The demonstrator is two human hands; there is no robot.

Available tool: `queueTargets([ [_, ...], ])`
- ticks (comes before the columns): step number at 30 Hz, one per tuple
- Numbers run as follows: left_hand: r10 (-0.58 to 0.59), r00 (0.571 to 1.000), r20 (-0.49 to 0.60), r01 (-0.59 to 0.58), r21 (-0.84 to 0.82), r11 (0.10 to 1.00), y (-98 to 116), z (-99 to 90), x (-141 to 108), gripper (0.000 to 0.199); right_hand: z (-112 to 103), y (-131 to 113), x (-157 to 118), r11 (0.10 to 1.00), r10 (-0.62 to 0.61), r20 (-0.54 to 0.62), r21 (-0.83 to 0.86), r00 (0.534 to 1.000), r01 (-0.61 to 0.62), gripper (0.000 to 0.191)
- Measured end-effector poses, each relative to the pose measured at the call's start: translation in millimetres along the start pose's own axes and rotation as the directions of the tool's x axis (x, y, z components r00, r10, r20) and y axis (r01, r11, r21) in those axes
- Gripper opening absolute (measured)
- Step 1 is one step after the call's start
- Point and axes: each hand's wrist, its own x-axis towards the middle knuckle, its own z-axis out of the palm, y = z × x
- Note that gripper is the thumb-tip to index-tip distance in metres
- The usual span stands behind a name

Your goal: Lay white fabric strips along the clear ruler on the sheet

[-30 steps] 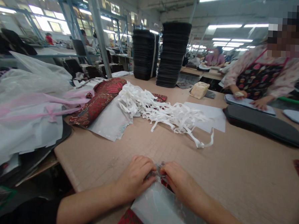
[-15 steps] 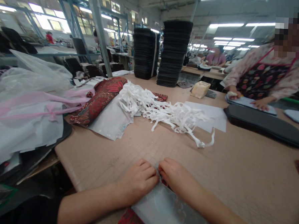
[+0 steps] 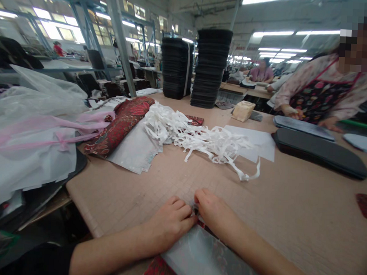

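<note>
Low in the middle of the head view, a red patterned fabric piece [image 3: 161, 272] with a pale grey backing [image 3: 208, 258] lies on the brown table [image 3: 290, 213]. My left hand [image 3: 174, 223] has its fingers curled and pinched on the piece's far end. Just right of it, my right hand [image 3: 213, 211] pinches the same end, its fingertips close to the left ones. The edge between the fingertips is mostly hidden. Beyond my hands lies a tangled heap of white strips [image 3: 202, 136].
Rolled red fabric [image 3: 125, 122] and plastic sheeting [image 3: 34, 105] lie left. Two tall black stacks [image 3: 210, 69] stand at the back. A dark padded piece [image 3: 321, 153] lies right, near a person in an apron [image 3: 321, 91]. White paper [image 3: 257, 143] lies under the strips.
My right hand has lifted slightly at the fingertips, showing a small gap beside the left fingers. The person at the right has drawn their hands back from the pale pad.
</note>
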Motion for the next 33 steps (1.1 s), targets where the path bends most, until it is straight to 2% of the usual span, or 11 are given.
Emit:
queueTargets([
  [2,-0.029,1.000,0.003,0.029,-0.011,1.000,-0.6,1.0,-0.2,0.017,3.4,-1.9,-15.6,1.000,-0.028,-0.075,0.005,0.997,0.029,0.018],
  [5,-0.048,0.999,-0.022,0.047,-0.037,0.998,-2.8,3.3,-0.9,0.018,11.6,-0.4,-51.1,0.983,-0.186,-0.188,-0.045,0.964,0.181,0.021],
  [7,-0.012,0.998,-0.063,0.008,-0.053,0.999,-3.9,3.4,-1.6,0.021,14.4,4.2,-80.3,0.956,-0.287,-0.250,-0.131,0.925,0.261,0.028],
  [9,0.045,0.993,-0.113,-0.050,-0.037,0.998,-4.7,1.5,-2.5,0.026,12.5,9.8,-111.8,0.945,-0.309,-0.281,-0.200,0.909,0.259,0.033],
  [14,0.289,0.945,-0.153,-0.270,0.129,0.954,-19.6,-4.8,5.0,0.030,-3.3,21.9,-188.8,0.962,-0.125,-0.320,-0.270,0.939,0.036,0.034],
  [17,0.363,0.917,-0.162,-0.351,0.103,0.931,-26.8,-5.1,25.1,0.023,-8.7,29.9,-230.6,0.944,0.026,-0.359,-0.297,0.933,-0.140,0.031],
  [19,0.378,0.913,-0.156,-0.376,0.043,0.926,-20.3,-4.3,43.9,0.025,-8.6,36.0,-256.3,0.924,0.121,-0.398,-0.289,0.910,-0.249,0.029],
  [23,0.461,0.887,-0.028,-0.460,-0.153,0.875,23.2,5.0,88.1,0.020,-0.3,49.2,-295.1,0.871,0.358,-0.449,-0.156,0.819,-0.466,0.027],
  [26,0.553,0.832,0.048,-0.522,-0.267,0.810,73.0,20.4,121.7,0.017,7.0,56.9,-308.4,0.818,0.504,-0.524,0.034,0.687,-0.574,0.026],
  [29,0.612,0.787,0.083,-0.564,-0.305,0.767,124.2,37.1,152.1,0.023,9.6,61.6,-310.8,0.764,0.610,-0.546,0.214,0.574,-0.609,0.024],
  [33,0.637,0.767,0.081,-0.598,-0.270,0.755,173.4,55.1,182.6,0.019,8.7,64.8,-307.9,0.707,0.688,-0.512,0.316,0.514,-0.632,0.022],
])
